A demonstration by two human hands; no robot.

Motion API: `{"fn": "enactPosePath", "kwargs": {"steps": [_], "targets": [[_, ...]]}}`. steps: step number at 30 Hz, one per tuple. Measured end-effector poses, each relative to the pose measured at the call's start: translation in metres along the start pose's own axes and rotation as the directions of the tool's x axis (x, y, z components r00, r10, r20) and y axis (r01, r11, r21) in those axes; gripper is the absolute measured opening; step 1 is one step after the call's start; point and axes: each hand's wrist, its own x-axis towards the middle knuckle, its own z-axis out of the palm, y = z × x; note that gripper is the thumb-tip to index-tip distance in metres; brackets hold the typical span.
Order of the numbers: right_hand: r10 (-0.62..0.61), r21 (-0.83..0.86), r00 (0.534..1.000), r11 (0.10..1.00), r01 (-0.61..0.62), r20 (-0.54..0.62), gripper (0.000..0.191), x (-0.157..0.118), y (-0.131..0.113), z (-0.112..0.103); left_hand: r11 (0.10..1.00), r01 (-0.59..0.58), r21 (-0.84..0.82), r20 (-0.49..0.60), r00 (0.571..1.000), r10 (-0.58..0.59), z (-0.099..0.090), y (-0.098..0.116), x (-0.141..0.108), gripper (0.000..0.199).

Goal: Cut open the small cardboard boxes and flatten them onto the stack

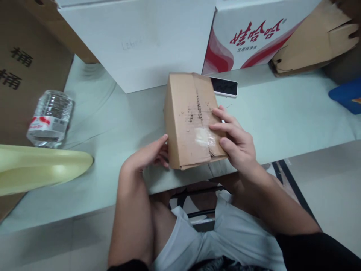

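A small brown cardboard box (186, 124) sits near the front edge of the table, turned slightly at an angle. Clear tape and dark printed marks run along its upper face, and the near flap edge looks slightly raised. My left hand (153, 152) grips the box from its left side, with the fingers curled and partly hidden by it. On the right, my right hand (235, 137) holds the box, fingers bent over its upper face and edge. Just behind the box lies a phone-like device with a dark screen (225, 86), partly covered by it.
A large white carton (141, 41) and a red-and-white printed carton (251, 41) stand at the back of the table (282, 116). A clear water bottle (50, 116) lies left, near a pale yellow curved object (45, 167). At right are an open cardboard box (307, 41) and a blue object (346, 96).
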Motion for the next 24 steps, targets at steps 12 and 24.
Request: {"fn": "enactPosePath", "kwargs": {"steps": [12, 24], "targets": [[-0.027, 0.013, 0.984, 1.0, 0.025, 0.176, 0.049, -0.002, 0.01, 0.02, 0.745, -0.655, 0.124, -0.18, 0.724, 0.666, 0.011, 0.031, -0.005, 0.052], [0.439, -0.553, 0.892, 0.719, -0.421, -0.109, 0.047, 0.005, 0.056, 0.002, 0.701, -0.658, 0.274, -0.15, 0.691, 0.707, 0.011, 0.021, -0.003, 0.049]]}}
